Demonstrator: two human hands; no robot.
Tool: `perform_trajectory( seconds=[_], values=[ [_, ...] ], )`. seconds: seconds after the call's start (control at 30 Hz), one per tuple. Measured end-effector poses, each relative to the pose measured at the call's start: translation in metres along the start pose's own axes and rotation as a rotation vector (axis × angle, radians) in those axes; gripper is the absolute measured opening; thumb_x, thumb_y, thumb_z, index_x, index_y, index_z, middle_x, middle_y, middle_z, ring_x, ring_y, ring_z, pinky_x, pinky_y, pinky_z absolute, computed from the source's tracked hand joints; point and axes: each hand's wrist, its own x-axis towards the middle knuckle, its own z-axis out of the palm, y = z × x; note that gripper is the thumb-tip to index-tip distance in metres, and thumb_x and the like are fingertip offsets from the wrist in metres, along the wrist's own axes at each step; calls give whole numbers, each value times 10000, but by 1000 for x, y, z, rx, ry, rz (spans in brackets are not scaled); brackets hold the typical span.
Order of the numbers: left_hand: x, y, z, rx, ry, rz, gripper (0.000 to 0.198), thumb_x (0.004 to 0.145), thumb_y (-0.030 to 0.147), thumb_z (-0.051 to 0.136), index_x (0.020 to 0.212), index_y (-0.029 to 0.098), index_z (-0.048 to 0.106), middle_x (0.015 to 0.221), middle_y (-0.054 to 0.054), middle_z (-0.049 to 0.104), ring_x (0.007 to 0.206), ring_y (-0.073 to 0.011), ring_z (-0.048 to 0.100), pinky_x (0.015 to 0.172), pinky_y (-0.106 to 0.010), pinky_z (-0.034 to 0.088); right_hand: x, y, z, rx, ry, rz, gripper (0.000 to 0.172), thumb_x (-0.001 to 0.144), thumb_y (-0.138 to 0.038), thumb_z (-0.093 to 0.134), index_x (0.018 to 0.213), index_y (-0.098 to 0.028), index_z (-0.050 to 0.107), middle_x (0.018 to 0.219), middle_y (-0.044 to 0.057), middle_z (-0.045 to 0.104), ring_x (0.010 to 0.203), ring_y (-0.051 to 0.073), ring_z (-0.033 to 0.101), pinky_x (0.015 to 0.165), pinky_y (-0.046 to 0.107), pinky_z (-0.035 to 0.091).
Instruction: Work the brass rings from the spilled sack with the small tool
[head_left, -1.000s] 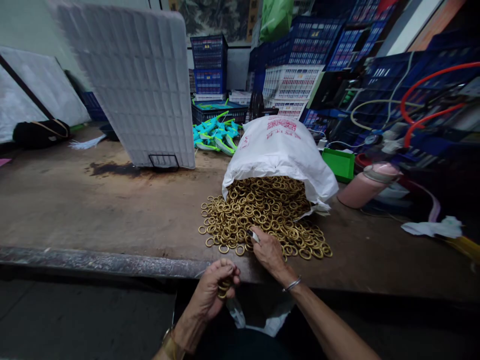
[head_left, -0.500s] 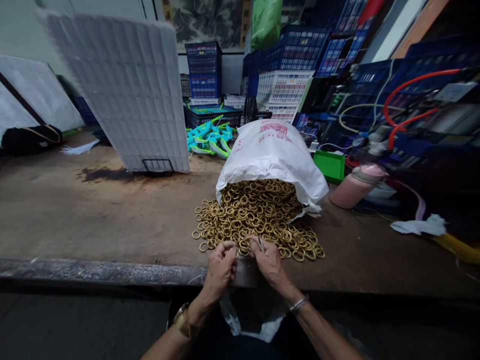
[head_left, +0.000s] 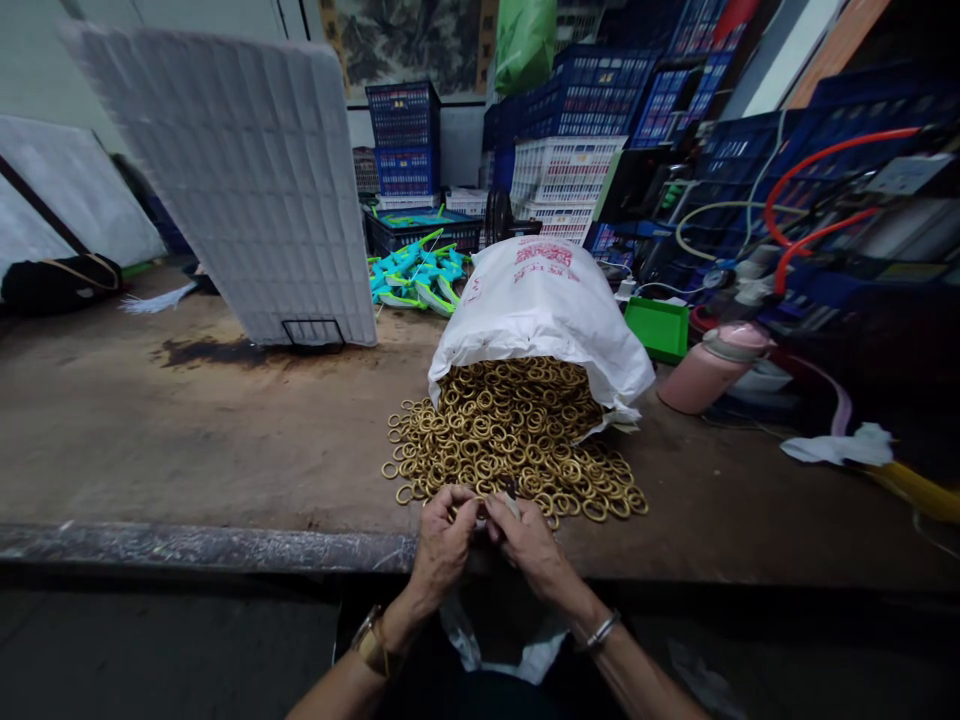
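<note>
A heap of brass rings (head_left: 510,440) spills from a white sack (head_left: 544,300) lying on the brown worktable (head_left: 187,440). My left hand (head_left: 442,545) and my right hand (head_left: 529,545) meet at the near edge of the heap, fingers curled and pinched together over rings. The left hand grips some brass rings. The right hand pinches a small thing with a pale tip that I cannot name. A watch sits on my left wrist, a bangle on my right. A white plastic bag (head_left: 469,640) hangs below the table edge between my arms.
A white gridded panel (head_left: 247,190) leans upright at the back left. Turquoise plastic parts (head_left: 416,270) lie behind the sack. A green box (head_left: 660,328), a pink bottle (head_left: 712,365) and red hoses (head_left: 817,180) crowd the right. Blue and white crates (head_left: 577,130) stack behind.
My left hand rose from below the table edge with rings and came up beside my right hand at the heap. Both hands now touch each other.
</note>
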Motion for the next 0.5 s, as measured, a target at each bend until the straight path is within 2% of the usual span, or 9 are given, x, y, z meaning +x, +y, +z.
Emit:
perform_trajectory(
  seconds=[0.1,0.23,0.37,0.5],
  values=[
    [-3,1,1,-26,-16,-17,174,700,324,600,665,170,528,513,39,535,455,-83,469,440,-172,328,-2,0,4,197,-41,150,391,743,-546,452,589,-188,419,450,-90,341,334,30,209,334,177,158],
    [-7,2,2,-25,-39,-46,172,709,321,587,681,170,511,523,45,538,419,-62,438,406,-159,311,-1,1,4,306,-60,175,342,717,-518,497,650,-193,413,502,-96,395,327,19,203,325,164,158],
    [-11,5,0,-52,-45,-156,215,690,365,582,746,167,519,523,55,523,373,-46,401,366,-150,289,4,4,2,126,-9,73,302,715,-460,517,614,-188,437,485,-83,391,376,41,287,358,172,231],
    [-12,9,-3,-38,-41,-194,263,679,410,579,756,164,528,516,66,479,357,-40,385,339,-145,263,7,0,2,-78,48,-72,234,704,-381,533,599,-178,482,524,-47,477,497,76,410,483,189,349]
  ],
)
